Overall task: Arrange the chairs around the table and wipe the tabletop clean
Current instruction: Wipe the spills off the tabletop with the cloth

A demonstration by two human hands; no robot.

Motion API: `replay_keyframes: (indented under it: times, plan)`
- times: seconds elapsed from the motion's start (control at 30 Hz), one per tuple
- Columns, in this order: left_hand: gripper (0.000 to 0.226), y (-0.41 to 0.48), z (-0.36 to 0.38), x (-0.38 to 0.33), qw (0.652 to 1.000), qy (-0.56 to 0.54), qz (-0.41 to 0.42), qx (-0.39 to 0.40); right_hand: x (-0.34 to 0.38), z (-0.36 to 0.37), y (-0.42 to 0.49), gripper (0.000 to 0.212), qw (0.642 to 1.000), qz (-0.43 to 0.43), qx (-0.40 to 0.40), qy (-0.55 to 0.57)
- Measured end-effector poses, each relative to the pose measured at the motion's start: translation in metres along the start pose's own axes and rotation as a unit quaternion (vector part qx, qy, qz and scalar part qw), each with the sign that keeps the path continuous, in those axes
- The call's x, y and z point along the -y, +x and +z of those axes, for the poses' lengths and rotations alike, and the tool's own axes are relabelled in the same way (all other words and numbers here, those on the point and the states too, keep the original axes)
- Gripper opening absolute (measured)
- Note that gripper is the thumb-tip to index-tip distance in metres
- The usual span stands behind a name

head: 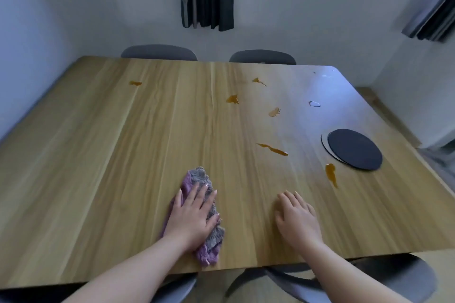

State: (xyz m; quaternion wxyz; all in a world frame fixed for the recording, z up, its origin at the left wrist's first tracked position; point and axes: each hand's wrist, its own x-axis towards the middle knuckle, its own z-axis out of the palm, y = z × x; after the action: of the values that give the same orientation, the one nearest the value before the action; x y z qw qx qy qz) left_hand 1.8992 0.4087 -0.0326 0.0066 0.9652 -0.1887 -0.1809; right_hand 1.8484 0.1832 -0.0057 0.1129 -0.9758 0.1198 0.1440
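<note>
Head view: wiping judged barely begun. Pressing cloth (pixel 198 176) under flat, straight-fingered left hand (pixel 194 214) near table (pixel 98 155) front edge; resting open right hand (pixel 298 221) alongside, holding nothing. Several stains (pixel 272 149) left to wipe; far chairs (pixel 158 53) tucked in

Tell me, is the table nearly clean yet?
Not yet. The grey chairs at the far edge look tucked in. The left hand presses a purple-grey fluffy cloth on the light wooden tabletop; the right hand rests flat. Several orange-brown spills are left to wipe.
</note>
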Motion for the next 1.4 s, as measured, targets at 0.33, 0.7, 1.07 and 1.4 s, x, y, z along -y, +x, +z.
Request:
replay_keyframes:
  times: [0.33, 0.7, 1.07, 1.4]
  plan:
    - [0.063, 0.035, -0.005, -0.017, 0.987, -0.020, -0.154, -0.032, -0.029, 0.002, 0.011, 0.073, 0.993, -0.028, 0.110, -0.017]
    - [0.093, 0.050, -0.004, -0.051, 0.993, 0.006, 0.116, -0.019, -0.025, 0.005, 0.010, 0.075, 0.996, -0.007, 0.085, 0.008]
    - [0.078, 0.069, -0.010, -0.067, 0.993, 0.024, 0.110, -0.025, -0.031, -0.013, 0.013, 0.048, 0.996, 0.030, -0.027, 0.076]
    - [0.066, 0.099, -0.025, -0.118, 0.999, 0.015, 0.027, -0.030, -0.140, -0.043, 0.036, 0.052, 0.980, 0.175, -0.063, 0.067]
